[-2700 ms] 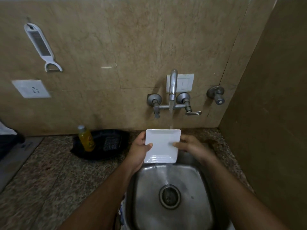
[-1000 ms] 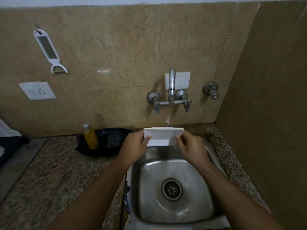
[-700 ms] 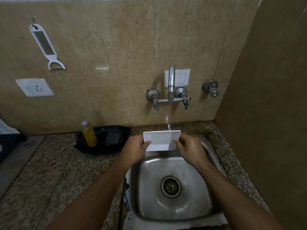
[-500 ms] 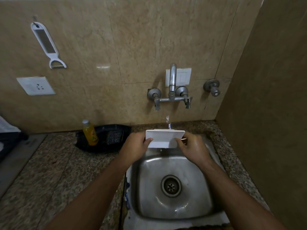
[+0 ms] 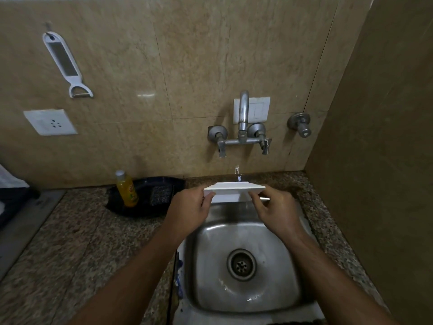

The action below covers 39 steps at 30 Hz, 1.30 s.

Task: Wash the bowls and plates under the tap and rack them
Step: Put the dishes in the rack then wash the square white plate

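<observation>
The person holds a small square white plate (image 5: 234, 186) nearly level over the back of the sink (image 5: 248, 299), under the tap (image 5: 243, 113), where only a few drops fall; the left hand (image 5: 187, 209) pinches its left edge and the right hand (image 5: 274, 211) its right edge, thumbs on the near rim, fingers curled beneath. It looks stiff, light and glazed, so probably slick when wet and likely to chip on steel; gripping opposite edges with both hands seems the safest hold
</observation>
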Each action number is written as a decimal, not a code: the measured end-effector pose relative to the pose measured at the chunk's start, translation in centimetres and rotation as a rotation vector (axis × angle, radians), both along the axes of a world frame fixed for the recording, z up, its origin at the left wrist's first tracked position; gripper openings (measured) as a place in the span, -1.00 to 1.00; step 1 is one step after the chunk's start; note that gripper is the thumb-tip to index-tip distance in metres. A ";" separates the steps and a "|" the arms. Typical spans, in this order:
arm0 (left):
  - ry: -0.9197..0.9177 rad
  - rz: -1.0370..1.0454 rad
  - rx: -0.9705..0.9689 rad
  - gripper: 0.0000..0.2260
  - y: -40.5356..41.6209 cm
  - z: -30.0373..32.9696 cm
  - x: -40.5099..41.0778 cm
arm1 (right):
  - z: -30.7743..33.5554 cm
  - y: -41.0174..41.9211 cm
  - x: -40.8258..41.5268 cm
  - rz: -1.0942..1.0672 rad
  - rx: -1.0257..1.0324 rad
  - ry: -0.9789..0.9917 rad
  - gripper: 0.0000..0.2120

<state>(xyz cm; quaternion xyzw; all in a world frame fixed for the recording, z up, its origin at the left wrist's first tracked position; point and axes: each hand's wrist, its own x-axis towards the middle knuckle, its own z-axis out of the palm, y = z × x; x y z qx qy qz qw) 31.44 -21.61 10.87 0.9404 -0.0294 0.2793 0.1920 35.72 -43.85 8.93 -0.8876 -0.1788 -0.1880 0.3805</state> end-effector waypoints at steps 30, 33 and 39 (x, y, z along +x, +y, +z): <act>0.339 0.095 -0.058 -0.69 1.4 -1.1 0.5 | -1.0 0.6 1.0 0.040 -0.094 0.127 -0.87; 0.374 0.125 -0.073 -0.66 1.8 -1.8 -0.1 | -1.0 1.1 0.8 0.075 -0.076 0.181 -0.87; 0.397 0.255 0.032 -0.70 4.8 -0.8 -3.2 | 0.5 5.3 0.3 0.242 -0.032 0.028 -0.67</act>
